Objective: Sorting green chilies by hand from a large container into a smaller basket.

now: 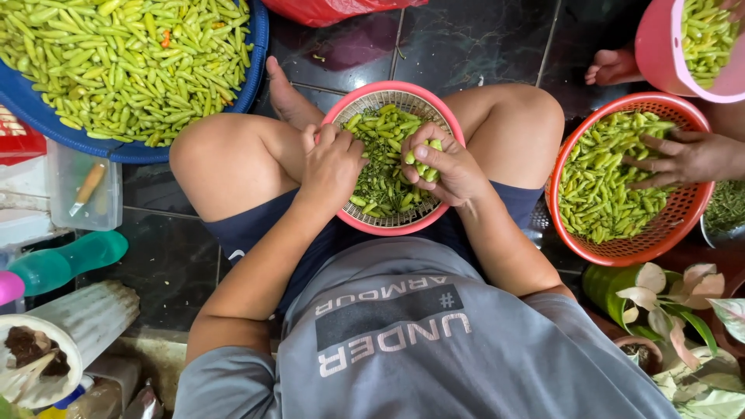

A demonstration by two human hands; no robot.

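The pink basket (403, 226) on the lap is half hidden by both hands: the left hand (332, 164) is curled at its rim, and the right hand (446, 167) is closed round several green chillies (423, 164).

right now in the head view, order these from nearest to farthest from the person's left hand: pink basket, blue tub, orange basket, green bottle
1. Pink basket, in the lap; the left hand rests on its rim.
2. Blue tub of chillies, at the top left of the picture.
3. Green bottle, lying at the lower left edge.
4. Orange basket, far across the picture, past the right hand, with another person's hand in it.
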